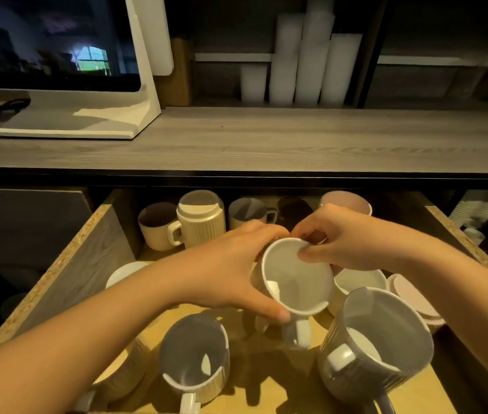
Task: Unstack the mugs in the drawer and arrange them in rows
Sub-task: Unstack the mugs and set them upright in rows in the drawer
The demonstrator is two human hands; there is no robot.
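A white mug (295, 282) is held tilted above the middle of the open drawer (87, 264), its mouth facing me and its handle pointing down. My left hand (230, 273) grips its left side, thumb near the handle. My right hand (341, 237) pinches its far rim, thumb inside. Grey ribbed mugs stand near the front: one (195, 363) in the middle and a tilted stack (377, 342) at the right. At the drawer's back stands a row: a beige mug (156, 225), a stacked cream ribbed mug (201, 219), a grey mug (248, 212) and a pink one (345, 200).
A grey wooden counter (266, 138) overhangs the drawer's back, with a white monitor stand (87, 121) on its left. White cup stacks (305, 61) fill the shelf behind. Pink plates (409, 297) lie at the drawer's right, a white mug (126, 271) at its left.
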